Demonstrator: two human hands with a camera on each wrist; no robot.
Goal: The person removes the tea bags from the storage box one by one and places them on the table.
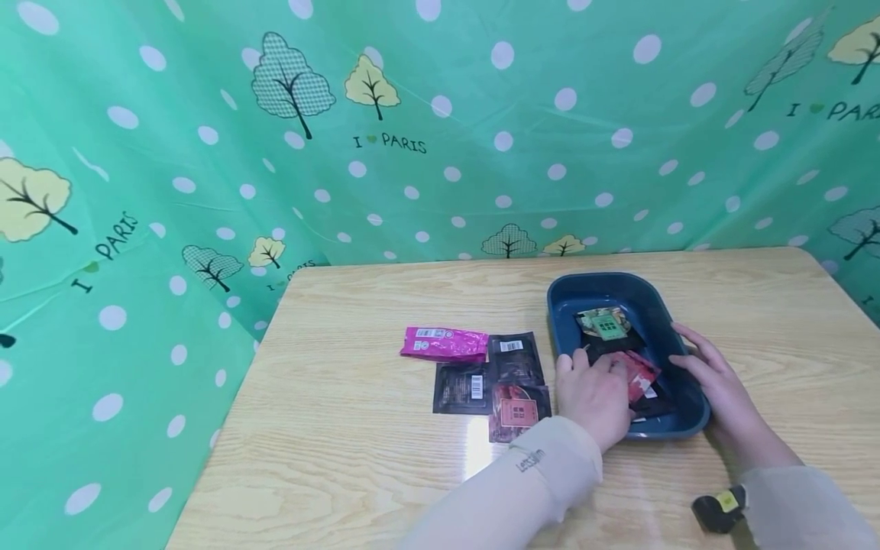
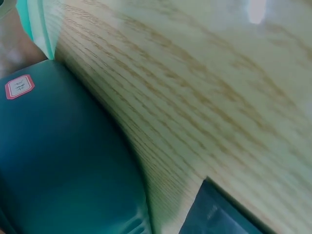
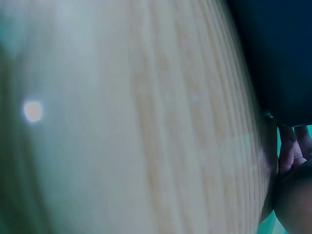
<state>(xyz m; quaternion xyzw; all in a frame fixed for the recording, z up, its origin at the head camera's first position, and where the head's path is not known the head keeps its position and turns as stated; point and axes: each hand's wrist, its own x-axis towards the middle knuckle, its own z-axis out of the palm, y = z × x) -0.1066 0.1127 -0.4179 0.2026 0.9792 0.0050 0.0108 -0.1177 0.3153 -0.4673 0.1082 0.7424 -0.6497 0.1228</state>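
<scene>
My left hand (image 1: 594, 397) reaches over the near left side of a dark blue plastic bin (image 1: 677, 428). Its fingers bend down inside and pinch a red packet (image 1: 641, 374); the fingertips are partly hidden. At the bin's right side, my right hand (image 1: 718, 382) holds the rim, with one digit lying over the edge. A dark packet with a green label (image 1: 609, 325) lies towards the back of the bin. Another black packet (image 1: 656, 403) shows beneath the red one. The left wrist view catches the bin's outer wall (image 2: 73, 141) and a small red-edged sticker.
Left of the bin lie a pink packet (image 1: 443, 344), two black packets (image 1: 516, 359) (image 1: 461, 388) and a dark red packet with a label (image 1: 519, 412). A black device with a yellow patch (image 1: 718, 510) sits by the right sleeve. Behind the wooden table (image 1: 330, 458) hangs a green curtain (image 1: 426, 191).
</scene>
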